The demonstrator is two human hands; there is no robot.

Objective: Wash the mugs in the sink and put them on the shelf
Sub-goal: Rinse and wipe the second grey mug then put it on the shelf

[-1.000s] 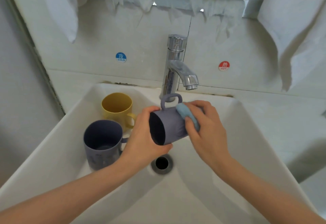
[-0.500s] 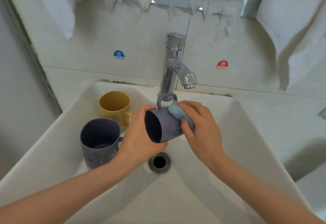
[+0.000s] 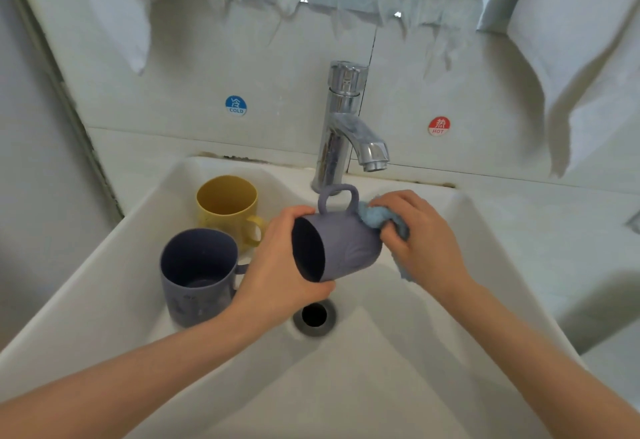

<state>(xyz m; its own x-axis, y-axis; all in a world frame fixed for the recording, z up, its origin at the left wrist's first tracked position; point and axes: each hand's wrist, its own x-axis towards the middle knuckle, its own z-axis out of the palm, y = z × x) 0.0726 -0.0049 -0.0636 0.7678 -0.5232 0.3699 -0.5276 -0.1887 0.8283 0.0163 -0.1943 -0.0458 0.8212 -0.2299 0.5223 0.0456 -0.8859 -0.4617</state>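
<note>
- L hand (image 3: 277, 265) grips purple mug (image 3: 343, 248) at its rim, tipped sideways over drain (image 3: 314, 315), handle up.
- R hand (image 3: 420, 234) pinches blue cloth (image 3: 379, 215) against mug's base end.
- 2nd purple mug (image 3: 197, 276) & yellow mug (image 3: 227, 206) upright in sink (image 3: 104, 265), left side, near each other.
- Tap (image 3: 346, 120) behind, no water visible.

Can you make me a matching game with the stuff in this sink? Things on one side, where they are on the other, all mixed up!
Things
1. yellow mug
2. tipped purple mug
3. blue cloth
4. drain

Places
A. in the right hand
B. at the bottom of the sink
C. in the left hand
D. standing upright at the sink's back left

Pairs: 1-D, 2-C, 3-A, 4-B
</note>
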